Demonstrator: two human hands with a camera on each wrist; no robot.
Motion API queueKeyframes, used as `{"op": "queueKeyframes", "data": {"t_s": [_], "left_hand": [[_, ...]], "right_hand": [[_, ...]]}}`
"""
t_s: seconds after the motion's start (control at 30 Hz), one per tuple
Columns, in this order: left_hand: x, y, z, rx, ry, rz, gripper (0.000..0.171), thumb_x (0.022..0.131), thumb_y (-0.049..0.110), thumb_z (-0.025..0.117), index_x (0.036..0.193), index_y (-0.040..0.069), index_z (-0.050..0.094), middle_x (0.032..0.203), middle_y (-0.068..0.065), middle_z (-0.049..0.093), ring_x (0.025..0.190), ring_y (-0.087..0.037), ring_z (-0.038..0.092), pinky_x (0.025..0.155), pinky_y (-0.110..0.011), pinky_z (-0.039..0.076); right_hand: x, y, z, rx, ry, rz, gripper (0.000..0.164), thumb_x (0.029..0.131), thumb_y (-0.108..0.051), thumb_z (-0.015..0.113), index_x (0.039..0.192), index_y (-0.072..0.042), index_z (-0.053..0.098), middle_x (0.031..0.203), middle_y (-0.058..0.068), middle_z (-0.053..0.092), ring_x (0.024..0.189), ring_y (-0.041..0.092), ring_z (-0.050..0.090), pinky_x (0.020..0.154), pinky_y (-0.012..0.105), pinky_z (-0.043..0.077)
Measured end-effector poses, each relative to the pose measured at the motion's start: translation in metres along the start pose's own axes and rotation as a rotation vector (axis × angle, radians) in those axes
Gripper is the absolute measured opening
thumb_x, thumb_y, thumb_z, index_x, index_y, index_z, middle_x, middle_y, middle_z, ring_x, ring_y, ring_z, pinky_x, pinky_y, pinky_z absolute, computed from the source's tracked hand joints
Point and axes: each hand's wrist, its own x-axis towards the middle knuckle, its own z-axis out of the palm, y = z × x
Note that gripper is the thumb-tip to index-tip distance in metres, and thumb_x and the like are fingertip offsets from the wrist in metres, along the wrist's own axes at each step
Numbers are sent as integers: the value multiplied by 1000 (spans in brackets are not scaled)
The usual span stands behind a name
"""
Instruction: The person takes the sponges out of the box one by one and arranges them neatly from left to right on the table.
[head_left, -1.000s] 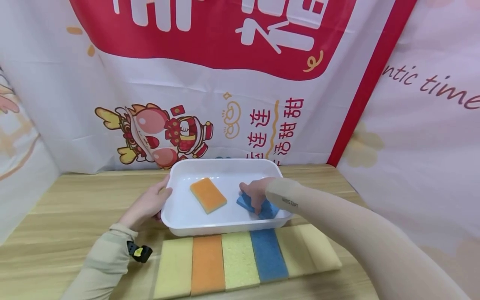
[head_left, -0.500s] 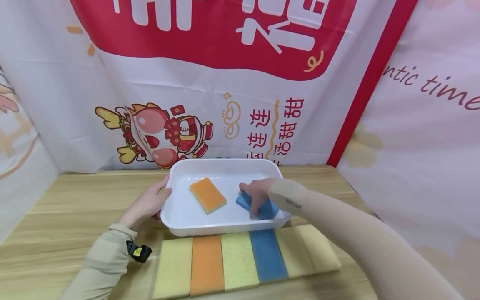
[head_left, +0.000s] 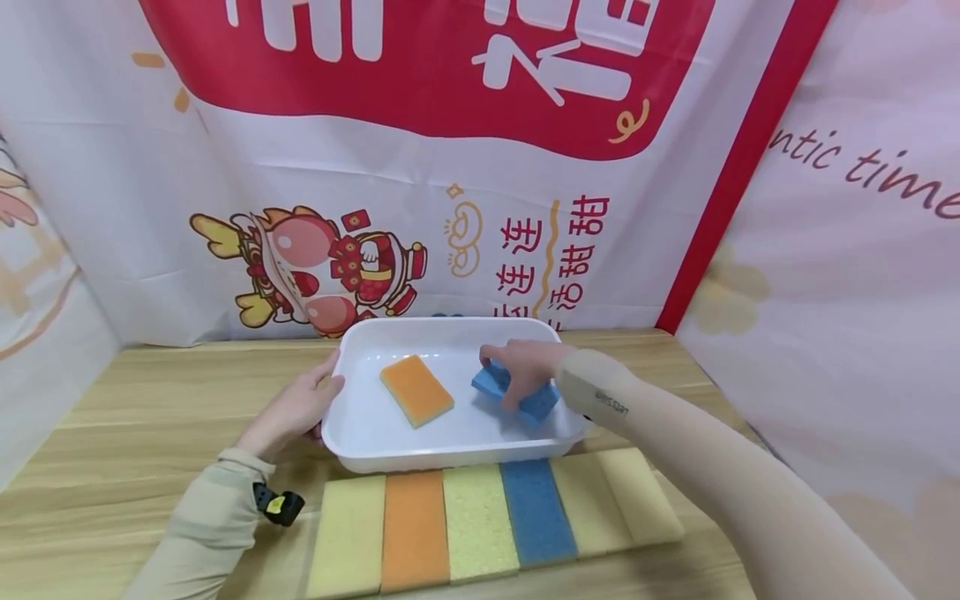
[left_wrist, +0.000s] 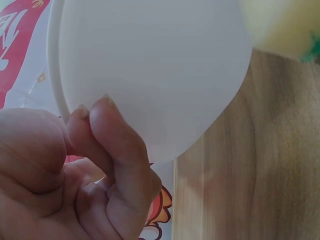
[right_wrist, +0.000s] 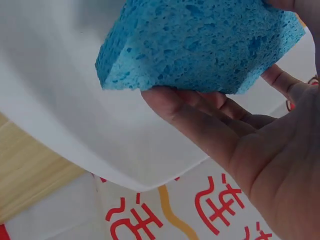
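A white plastic basin (head_left: 375, 446) stands on the wooden table. My left hand (head_left: 300, 404) grips its left rim; in the left wrist view, thumb and curled fingers (left_wrist: 117, 135) pinch the basin wall (left_wrist: 165, 65). Inside the basin, at its right side, my right hand (head_left: 525, 371) holds a blue sponge (head_left: 542, 407) between thumb and fingers. The right wrist view shows this porous sponge (right_wrist: 190, 47) bent a little, with fingers along its edge and the basin wall behind. An orange sponge (head_left: 417, 390) lies flat in the basin, left of the right hand.
In front of the basin a row of sponges lies side by side: yellow (head_left: 347, 533), orange (head_left: 415, 529), pale yellow (head_left: 480, 521), blue (head_left: 537, 510) and more yellow ones (head_left: 641, 496). A printed cloth (head_left: 465, 167) hangs behind the table.
My right hand has lifted the blue sponge slightly off the basin floor, rising a little and tilting it. The left hand and the orange sponge in the basin have stayed put.
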Motion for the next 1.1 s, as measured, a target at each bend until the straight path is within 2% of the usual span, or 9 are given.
{"op": "queueKeyframes", "data": {"t_s": [0.13, 0.3, 0.63, 0.83, 1.1], "left_hand": [[2, -1, 1, 14, 1, 4, 60, 108, 34, 34, 159, 22, 5, 78, -22, 61, 44, -18, 52, 46, -38, 52], [3, -3, 1, 22, 1, 2, 60, 108, 33, 35, 159, 21, 5, 74, -19, 60, 43, -17, 51, 46, -38, 52], [3, -3, 1, 26, -2, -2, 60, 108, 34, 35, 159, 22, 5, 72, -17, 60, 44, -19, 52, 47, -38, 52], [1, -2, 1, 18, 1, -3, 60, 108, 33, 35, 159, 22, 5, 78, -21, 62, 45, -19, 53, 48, -39, 52], [-2, 0, 1, 19, 0, 7, 61, 108, 33, 35, 159, 20, 4, 78, -20, 62, 47, -19, 54, 48, -39, 52]], "right_hand": [[-8, -3, -7, -20, 53, 3, 76, 78, -39, 83, 140, -38, 40, 116, 0, 51, 100, 18, 52, 85, 40, 47], [-20, -6, -15, -6, 104, 19, 75, 79, -41, 81, 141, -41, 39, 119, 1, 50, 100, 21, 52, 81, 42, 50], [-40, 0, -25, 2, 204, 35, 77, 77, -47, 80, 141, -34, 39, 116, 1, 54, 97, 19, 55, 79, 38, 50], [-53, 1, -29, 48, 240, 29, 74, 77, -45, 80, 137, -33, 40, 114, 4, 53, 95, 21, 55, 75, 37, 51], [-71, 4, -28, 69, 270, 23, 78, 77, -48, 79, 141, -31, 39, 122, 6, 51, 101, 23, 53, 81, 42, 51]]}}
